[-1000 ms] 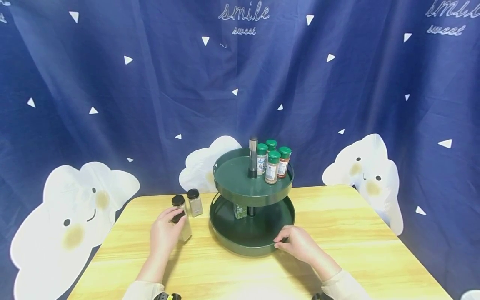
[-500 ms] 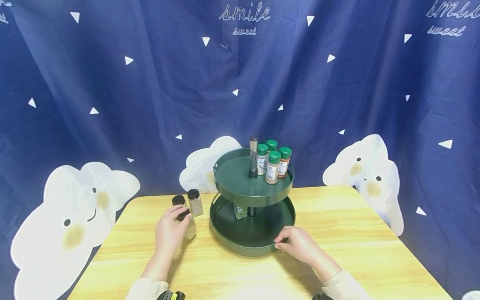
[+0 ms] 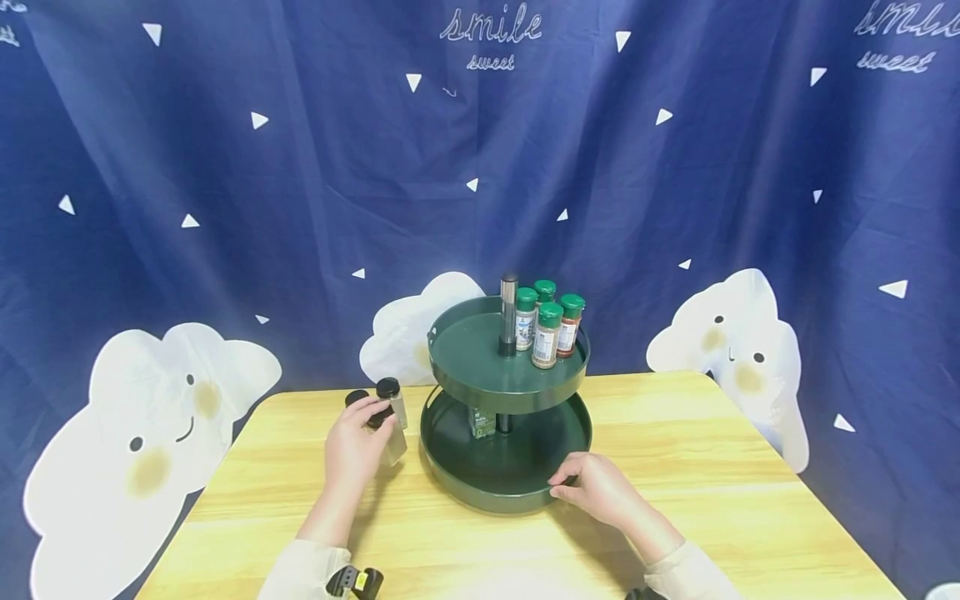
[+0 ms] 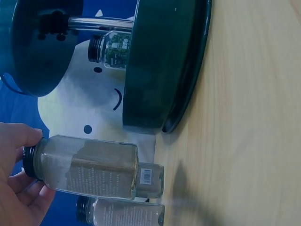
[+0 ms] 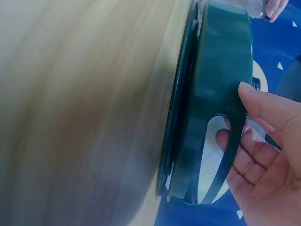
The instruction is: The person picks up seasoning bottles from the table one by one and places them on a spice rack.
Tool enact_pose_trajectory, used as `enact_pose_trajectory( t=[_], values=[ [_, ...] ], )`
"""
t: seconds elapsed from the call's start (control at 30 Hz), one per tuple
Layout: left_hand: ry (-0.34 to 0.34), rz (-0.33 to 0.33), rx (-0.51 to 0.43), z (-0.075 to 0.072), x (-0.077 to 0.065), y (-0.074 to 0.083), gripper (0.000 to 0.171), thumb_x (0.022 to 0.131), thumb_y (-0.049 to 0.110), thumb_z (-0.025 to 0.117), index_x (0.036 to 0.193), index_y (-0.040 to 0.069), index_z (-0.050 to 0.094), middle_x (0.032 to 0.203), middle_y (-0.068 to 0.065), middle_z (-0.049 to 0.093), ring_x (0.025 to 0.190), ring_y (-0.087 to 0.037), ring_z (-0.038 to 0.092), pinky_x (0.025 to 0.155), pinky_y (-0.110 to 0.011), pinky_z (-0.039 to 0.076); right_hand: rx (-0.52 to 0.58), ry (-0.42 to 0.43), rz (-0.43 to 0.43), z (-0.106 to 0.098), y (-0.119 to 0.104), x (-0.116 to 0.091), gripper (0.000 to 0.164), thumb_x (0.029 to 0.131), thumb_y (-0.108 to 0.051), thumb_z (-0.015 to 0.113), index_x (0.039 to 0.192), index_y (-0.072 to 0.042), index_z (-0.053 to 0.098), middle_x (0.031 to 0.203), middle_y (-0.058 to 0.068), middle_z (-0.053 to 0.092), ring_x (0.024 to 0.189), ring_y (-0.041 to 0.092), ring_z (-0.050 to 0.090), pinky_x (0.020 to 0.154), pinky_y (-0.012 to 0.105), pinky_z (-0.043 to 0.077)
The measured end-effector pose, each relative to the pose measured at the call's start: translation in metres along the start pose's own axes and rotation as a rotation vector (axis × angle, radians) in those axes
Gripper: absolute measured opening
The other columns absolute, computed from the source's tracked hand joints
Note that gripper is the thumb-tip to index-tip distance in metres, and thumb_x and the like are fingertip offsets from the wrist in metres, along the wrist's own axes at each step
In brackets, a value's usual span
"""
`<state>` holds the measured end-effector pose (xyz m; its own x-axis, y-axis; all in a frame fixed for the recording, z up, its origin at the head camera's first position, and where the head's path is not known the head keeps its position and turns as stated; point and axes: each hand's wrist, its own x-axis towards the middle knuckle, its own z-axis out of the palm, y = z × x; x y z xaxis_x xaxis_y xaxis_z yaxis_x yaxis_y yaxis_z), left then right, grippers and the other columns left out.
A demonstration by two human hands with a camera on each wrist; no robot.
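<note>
Over the last second the left hand (image 3: 351, 450), its grip pinching a black-lidded jar (image 4: 91, 167) by the top, has brought it rightward, narrowing the gap to the green lower tray (image 3: 495, 502), so that it looks raised off the table (image 3: 675, 450) just beside that tray, while the right hand (image 3: 597, 490) keeps its grip pinched on the tray's near right edge. Two more jars (image 4: 126, 214) stand behind on the pale wood-grain surface, and four green-capped bottles (image 3: 546, 345) occupy the upper tray (image 3: 510, 402), before a dark blue curtain (image 3: 420, 200).
</note>
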<state>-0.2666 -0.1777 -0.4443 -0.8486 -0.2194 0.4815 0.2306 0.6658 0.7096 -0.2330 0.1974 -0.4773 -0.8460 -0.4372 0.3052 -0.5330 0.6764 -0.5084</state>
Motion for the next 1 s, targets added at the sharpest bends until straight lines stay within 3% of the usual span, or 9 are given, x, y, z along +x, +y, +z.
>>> enact_pose_trajectory(
  t=[0.37,0.6,1.0],
  values=[
    [0.036,0.045,0.001,0.004,0.007,0.008,0.025,0.083,0.012,0.081,0.107,0.005,0.078,0.125,-0.011,0.068,0.119,-0.034,0.062,0.098,-0.05,0.051,-0.01,0.011,-0.017,0.002,0.002,0.0,0.005,0.081,-0.017,0.083,0.084,-0.019,0.079,0.083,-0.015,0.067,0.081,0.011,0.066,0.073,0.031,0.057],
    [0.022,0.034,-0.012,0.003,0.011,0.017,0.025,0.084,0.015,0.08,0.108,0.006,0.078,0.126,-0.01,0.068,0.12,-0.033,0.06,0.099,-0.05,0.051,-0.01,0.014,-0.017,0.001,0.001,0.001,0.005,0.082,-0.017,0.083,0.084,-0.019,0.079,0.083,-0.015,0.067,0.081,0.011,0.066,0.073,0.031,0.057],
    [0.031,0.078,-0.015,0.007,0.016,0.03,0.025,0.083,0.015,0.081,0.106,0.006,0.078,0.121,-0.007,0.07,0.117,-0.031,0.063,0.1,-0.048,0.05,-0.003,0.015,-0.021,0.001,0.002,-0.001,0.006,0.081,-0.016,0.083,0.084,-0.018,0.079,0.084,-0.014,0.068,0.082,0.01,0.066,0.073,0.031,0.057]
  ],
)
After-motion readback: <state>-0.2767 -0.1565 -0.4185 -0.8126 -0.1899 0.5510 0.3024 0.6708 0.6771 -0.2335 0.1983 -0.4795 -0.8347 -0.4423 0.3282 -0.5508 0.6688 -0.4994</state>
